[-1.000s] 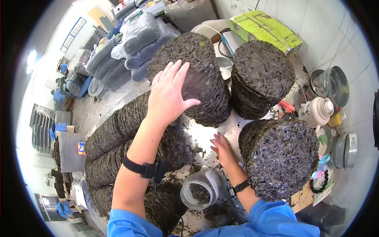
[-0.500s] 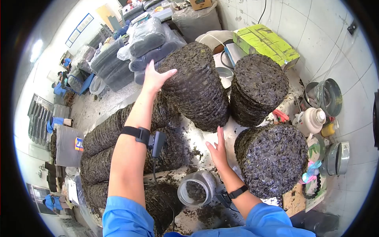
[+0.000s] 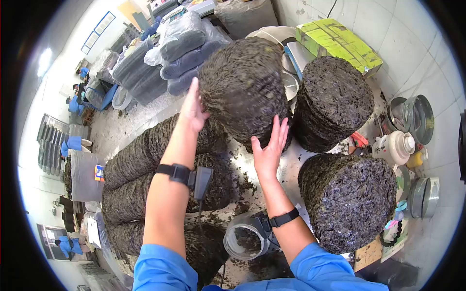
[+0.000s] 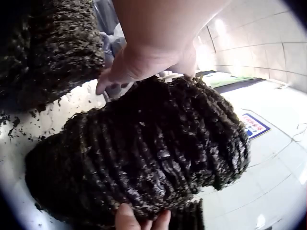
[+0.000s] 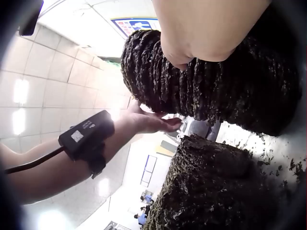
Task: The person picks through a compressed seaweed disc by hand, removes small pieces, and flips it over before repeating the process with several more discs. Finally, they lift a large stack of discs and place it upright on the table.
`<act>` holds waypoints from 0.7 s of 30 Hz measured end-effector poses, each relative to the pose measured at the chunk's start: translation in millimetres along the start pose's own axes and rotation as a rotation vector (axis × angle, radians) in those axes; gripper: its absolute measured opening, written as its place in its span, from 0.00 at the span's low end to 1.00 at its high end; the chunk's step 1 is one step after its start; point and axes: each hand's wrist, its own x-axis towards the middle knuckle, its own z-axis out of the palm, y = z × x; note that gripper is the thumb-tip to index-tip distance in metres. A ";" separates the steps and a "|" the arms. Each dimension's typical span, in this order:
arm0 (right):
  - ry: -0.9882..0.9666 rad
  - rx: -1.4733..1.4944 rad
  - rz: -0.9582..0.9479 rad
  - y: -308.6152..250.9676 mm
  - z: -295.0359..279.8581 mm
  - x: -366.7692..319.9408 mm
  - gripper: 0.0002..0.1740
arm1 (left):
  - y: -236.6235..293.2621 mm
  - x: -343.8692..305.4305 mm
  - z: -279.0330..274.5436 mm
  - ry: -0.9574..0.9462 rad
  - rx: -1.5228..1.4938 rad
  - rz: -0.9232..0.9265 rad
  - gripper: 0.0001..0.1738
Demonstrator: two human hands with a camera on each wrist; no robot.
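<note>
A tall stack of dark, rough, layered sheets stands between the two hands in the head view, its top blurred. My left hand lies against its left side with straight fingers; in the left wrist view this hand reaches over the stack's edge. My right hand rests on the stack's near side, fingers spread and straight. The right wrist view shows the right hand on the ridged layers and the left hand beneath them, palm up. Parts of the fingers are hidden.
Two upright dark stacks stand to the right. Long stacks lie at the left. A clear jar is near the body. A white jug, metal tins and a green box are farther right.
My left hand has come down from over the stack to its left side. My right hand has moved up onto the near side. The stack's top has shifted and looks broader.
</note>
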 end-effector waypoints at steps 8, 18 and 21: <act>0.026 0.198 0.029 28.1 -2.6 -2.8 0.42 | -68.9 20.4 -8.1 -0.291 -0.321 -0.077 0.47; 0.072 0.474 0.169 35.6 -1.0 -7.5 0.47 | -84.0 -10.8 -2.2 -0.326 -0.425 -0.181 0.41; 0.089 0.558 0.201 41.9 -4.4 -7.4 0.47 | -82.8 -31.2 13.3 -0.267 -0.320 -0.114 0.42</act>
